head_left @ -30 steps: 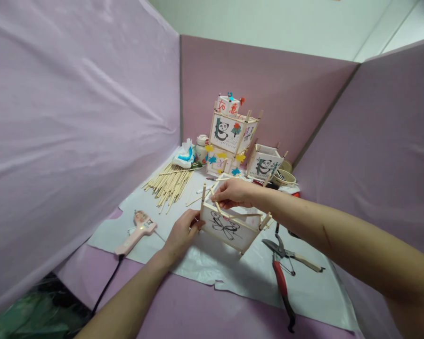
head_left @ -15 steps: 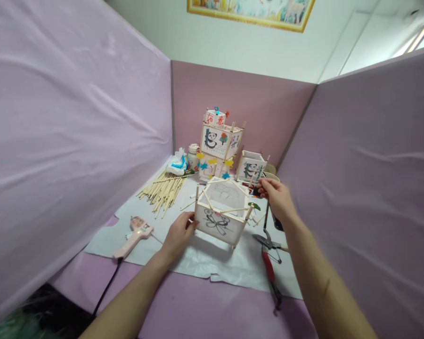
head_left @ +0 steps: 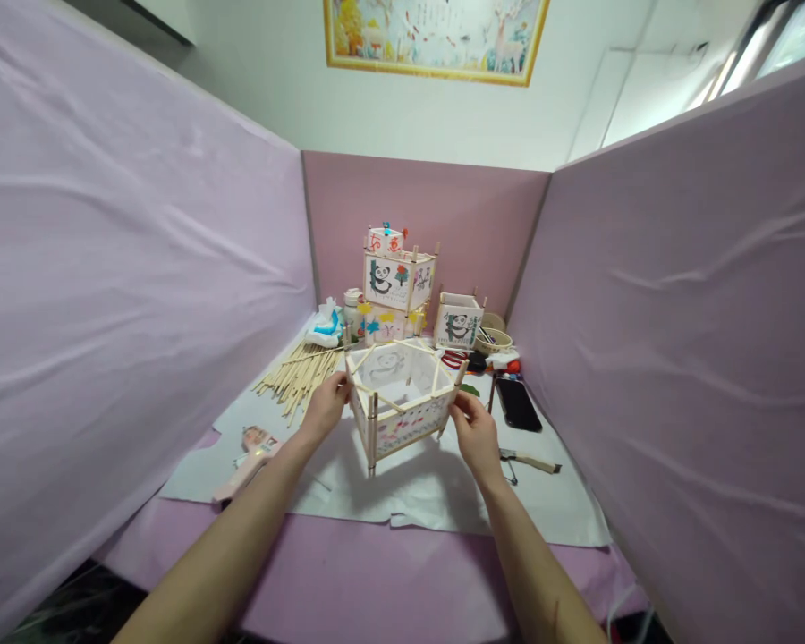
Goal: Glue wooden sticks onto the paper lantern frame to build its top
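Observation:
A many-sided lantern frame of thin wooden sticks and white paper panels is held slightly tilted above the table, with drawings on its panels and thin sticks lying across its top corners. My left hand is closed on its left side. My right hand grips the right side by a corner post. Left of my left forearm lies a pink hot glue gun, partly covered by the arm. Just right of my right hand are pruning shears, with part of them hidden behind the wrist.
Behind stand a stacked paper lantern and a smaller panda lantern. Several loose sticks lie left, near a tissue pack. A phone and a round basket are right. Lilac panels enclose three sides.
The lantern frame has been turned, so a different panel faces me. My right hand came down from near the panda lantern and took hold of its right side. The camera view shifted.

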### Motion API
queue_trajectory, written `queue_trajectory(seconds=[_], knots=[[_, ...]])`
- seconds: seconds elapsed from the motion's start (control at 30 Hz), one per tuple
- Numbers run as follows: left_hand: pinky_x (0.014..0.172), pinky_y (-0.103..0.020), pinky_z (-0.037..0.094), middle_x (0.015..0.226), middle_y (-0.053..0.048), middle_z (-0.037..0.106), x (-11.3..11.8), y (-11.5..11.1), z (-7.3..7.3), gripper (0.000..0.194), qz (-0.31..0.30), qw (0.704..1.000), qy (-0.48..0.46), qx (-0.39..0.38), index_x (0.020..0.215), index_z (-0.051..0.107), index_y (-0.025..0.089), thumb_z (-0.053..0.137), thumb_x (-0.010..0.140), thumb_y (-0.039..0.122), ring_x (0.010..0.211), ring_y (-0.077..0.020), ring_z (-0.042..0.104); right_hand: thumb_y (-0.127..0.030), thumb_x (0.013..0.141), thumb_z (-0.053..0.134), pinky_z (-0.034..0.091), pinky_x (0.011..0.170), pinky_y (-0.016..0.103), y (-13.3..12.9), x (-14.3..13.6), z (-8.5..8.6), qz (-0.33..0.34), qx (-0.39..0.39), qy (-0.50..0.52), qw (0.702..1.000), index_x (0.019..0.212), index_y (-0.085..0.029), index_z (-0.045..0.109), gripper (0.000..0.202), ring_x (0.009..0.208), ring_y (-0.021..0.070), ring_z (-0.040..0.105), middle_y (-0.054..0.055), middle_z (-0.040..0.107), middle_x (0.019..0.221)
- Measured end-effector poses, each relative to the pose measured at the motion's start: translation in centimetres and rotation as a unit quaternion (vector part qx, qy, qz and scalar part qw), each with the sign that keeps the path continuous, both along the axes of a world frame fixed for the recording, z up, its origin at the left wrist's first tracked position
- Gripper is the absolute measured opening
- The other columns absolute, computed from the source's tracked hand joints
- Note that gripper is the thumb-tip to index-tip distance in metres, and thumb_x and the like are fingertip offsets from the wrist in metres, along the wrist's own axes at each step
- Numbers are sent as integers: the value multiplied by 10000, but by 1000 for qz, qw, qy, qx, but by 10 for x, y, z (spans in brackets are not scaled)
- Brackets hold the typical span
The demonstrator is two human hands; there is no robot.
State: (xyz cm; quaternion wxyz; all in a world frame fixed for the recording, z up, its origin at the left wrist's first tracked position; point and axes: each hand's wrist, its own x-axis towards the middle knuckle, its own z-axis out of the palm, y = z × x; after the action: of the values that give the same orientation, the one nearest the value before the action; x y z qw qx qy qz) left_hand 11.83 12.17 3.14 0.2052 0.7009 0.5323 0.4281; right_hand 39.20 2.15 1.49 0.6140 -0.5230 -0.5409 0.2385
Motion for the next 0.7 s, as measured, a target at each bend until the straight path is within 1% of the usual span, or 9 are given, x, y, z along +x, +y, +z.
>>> queue_trajectory(seconds=[0.07, 0.17, 0.27, 0.33, 0.43, 0.47, 0.53, 0.6, 0.7], knots=[[703, -321, 464, 767, -57, 701, 9, 5, 2, 223, -3, 1000, -2, -7, 833, 664, 192, 462, 821, 285, 724, -227, 636, -346, 898, 520, 532, 967, 397, -13, -4, -6, -16, -23, -18, 999, 1130, -205, 658, 305, 1082, 256, 678, 102, 727, 1155], [767, -356, 500, 856, -93, 748, 20, 3, -1, 220, -9, 1000, -7, -23, 806, 688, 186, 495, 813, 291, 849, -276, 673, -334, 908, 508, 540, 952, 398, -24, -7, -14, -21, -45, -39, 998, 1128, -221, 665, 294, 1046, 261, 689, 88, 727, 1148], [852, -392, 519, 993, -124, 759, 19, -6, -6, 264, 0, 999, -19, -30, 906, 704, 173, 514, 855, 348, 1010, -305, 669, -317, 905, 512, 541, 958, 393, -27, -7, -20, -18, -27, -38, 999, 1175, -224, 664, 323, 1062, 262, 686, 88, 717, 1183], [904, -405, 526, 1141, -149, 727, 14, -18, -12, 357, 19, 997, -71, -30, 1068, 681, 157, 483, 906, 406, 1096, -293, 656, -308, 899, 517, 532, 973, 399, -27, -6, -24, -23, -13, -42, 999, 1203, -217, 662, 349, 1090, 266, 671, 98, 708, 1206], [983, -409, 521, 1364, -178, 609, 10, -46, -25, 524, 27, 982, -188, -17, 1330, 545, 153, 405, 973, 509, 1222, -266, 616, -305, 901, 513, 537, 956, 403, -27, -7, -30, -20, -14, -56, 998, 1209, -199, 661, 358, 1093, 267, 658, 111, 695, 1220], [1023, -412, 503, 1432, -180, 556, 12, -57, -30, 567, 11, 978, -206, -5, 1393, 489, 163, 393, 981, 540, 1289, -263, 574, -301, 903, 508, 544, 939, 401, -28, -7, -32, -15, -21, -59, 998, 1206, -194, 660, 355, 1079, 265, 660, 113, 693, 1215], [1086, -422, 460, 1522, -181, 466, 19, -77, -39, 651, -43, 980, -195, 8, 1465, 404, 176, 432, 964, 590, 1391, -274, 480, -285, 906, 500, 553, 915, 396, -29, -8, -33, -5, -34, -70, 997, 1197, -188, 657, 345, 1047, 262, 666, 115, 694, 1186], [1093, -429, 453, 1500, -184, 490, 29, -91, -43, 700, -87, 984, -154, -13, 1464, 393, 167, 486, 934, 615, 1376, -288, 495, -265, 908, 492, 551, 914, 392, -31, -10, -33, -3, -36, -86, 996, 1185, -189, 657, 331, 1034, 258, 665, 114, 697, 1155], [1053, -436, 479, 1329, -162, 636, 36, -96, -42, 627, -83, 987, -123, -59, 1363, 483, 153, 461, 942, 617, 1246, -294, 600, -249, 916, 481, 548, 905, 379, -35, -12, -31, -8, -15, -108, 994, 1179, -197, 656, 320, 1038, 254, 655, 111, 694, 1140]])
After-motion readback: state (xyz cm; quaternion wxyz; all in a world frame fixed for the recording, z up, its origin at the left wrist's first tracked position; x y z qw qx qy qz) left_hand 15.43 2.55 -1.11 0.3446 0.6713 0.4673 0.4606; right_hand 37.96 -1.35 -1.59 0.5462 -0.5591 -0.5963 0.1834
